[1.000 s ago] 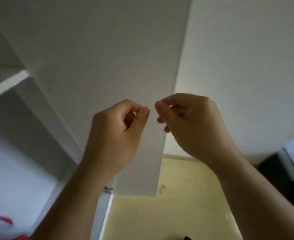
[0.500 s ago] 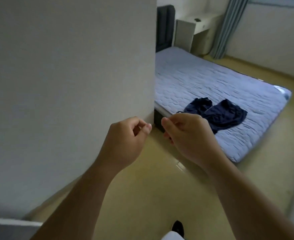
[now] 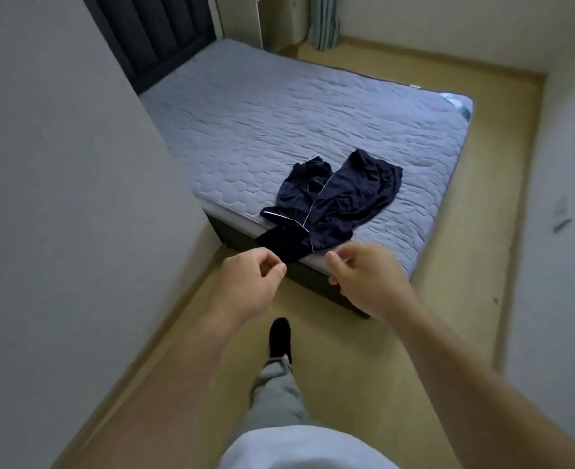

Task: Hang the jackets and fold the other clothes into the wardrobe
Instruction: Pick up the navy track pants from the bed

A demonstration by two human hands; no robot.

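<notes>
Garment: dark navy garment (image 3: pixel 333 194) with thin white piping, crumpled, lying just beyond both hands and not touched by either
Overhang: one dark end droops over the bed edge, just past the left hand's knuckles; judged the easiest part to take first
Kind: jacket or other clothing, cannot tell while it is bunched; hanging or folding is undecided until it is spread
Left hand (image 3: pixel 248 282): raised, fingers curled in, thumb tip against the forefinger, nothing visible in it
Right hand (image 3: pixel 367 282): raised level with the left and near it, fingers curled, thumb forward, nothing visible in it
Reason for pose: both hands are held out ahead of the body toward the garment, judged ready for a two-handed pick-up
Bed (image 3: pixel 262 113): quilted grey-blue cover, stretching away beyond the hands; the garment sits on the corner nearest them
Foot (image 3: pixel 280 336): dark, below and between the hands, stepping toward the bed
Wall (image 3: pixel 59 198): pale, close outside the left hand
Wardrobe: not in view
</notes>
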